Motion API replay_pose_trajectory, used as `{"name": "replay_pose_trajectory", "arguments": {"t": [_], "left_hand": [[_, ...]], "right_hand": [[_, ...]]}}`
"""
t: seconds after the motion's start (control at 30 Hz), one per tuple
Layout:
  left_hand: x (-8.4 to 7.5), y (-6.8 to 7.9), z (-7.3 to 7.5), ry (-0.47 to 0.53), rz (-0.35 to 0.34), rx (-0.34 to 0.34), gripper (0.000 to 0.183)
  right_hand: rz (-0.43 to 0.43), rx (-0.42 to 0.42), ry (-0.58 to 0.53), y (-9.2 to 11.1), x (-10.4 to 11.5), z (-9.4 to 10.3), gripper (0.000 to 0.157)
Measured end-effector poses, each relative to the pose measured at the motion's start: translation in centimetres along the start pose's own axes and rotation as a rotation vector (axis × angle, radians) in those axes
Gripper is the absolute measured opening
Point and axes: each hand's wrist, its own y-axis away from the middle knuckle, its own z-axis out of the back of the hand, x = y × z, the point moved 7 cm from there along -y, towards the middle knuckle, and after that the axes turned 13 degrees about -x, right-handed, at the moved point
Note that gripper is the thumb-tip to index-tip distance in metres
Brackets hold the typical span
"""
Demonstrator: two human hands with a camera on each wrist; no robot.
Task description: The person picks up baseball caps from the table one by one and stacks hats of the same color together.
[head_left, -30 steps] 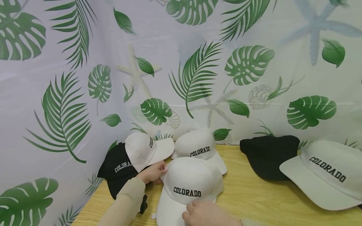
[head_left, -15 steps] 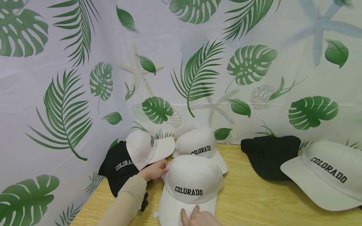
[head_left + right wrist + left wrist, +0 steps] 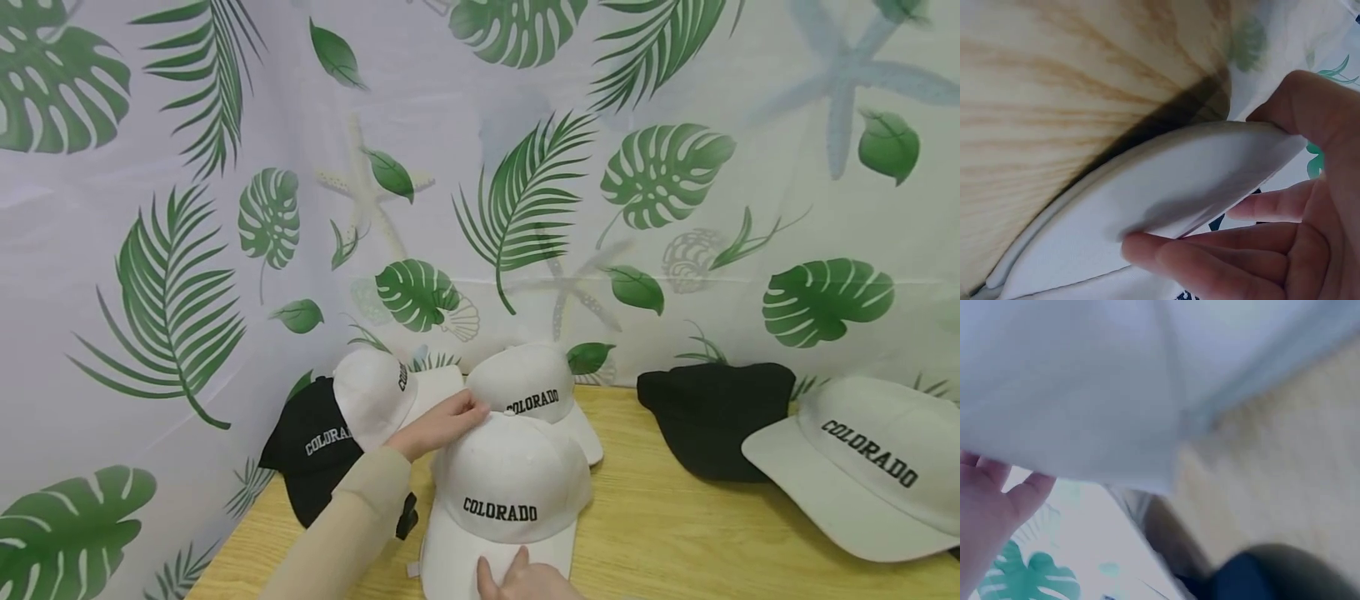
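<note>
Looks like the near white cap (image 3: pixel 512 487), mid-table (image 3: pixel 660 533), is being positioned: right hand (image 3: pixel 531 579) fingers pinching its brim (image 3: pixel 456 560), left hand (image 3: pixel 442 423) by its crown, can't tell if gripping. Next probably needs both sides steadied.

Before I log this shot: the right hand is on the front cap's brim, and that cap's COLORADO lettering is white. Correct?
Wrong colour: the head view shows black COLORADO lettering on the front cap. The right hand is on its brim, as you said.
</note>
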Motion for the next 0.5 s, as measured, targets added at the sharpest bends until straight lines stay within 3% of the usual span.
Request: {"name": "replay_pose_trajectory", "arguments": {"t": [0.17,0.33,0.5], "left_hand": [[-1.4,-0.9,-1.1,-0.039,-0.039,-0.001,0.023],[-1.1,-1.3,-1.6,-0.090,-0.038,-0.037,0.018],[-1.1,-1.4,-1.5,-0.117,-0.049,-0.072,0.018]], "right_hand": [[-0.006,0.058,-0.062,0.1,-0.2,-0.5,0.043],[0.063,0.029,-0.024,-0.1,0.0,-0.2,0.044],[-0.006,0.034,-0.060,-0.1,-0.2,0.0,0.046]]}}
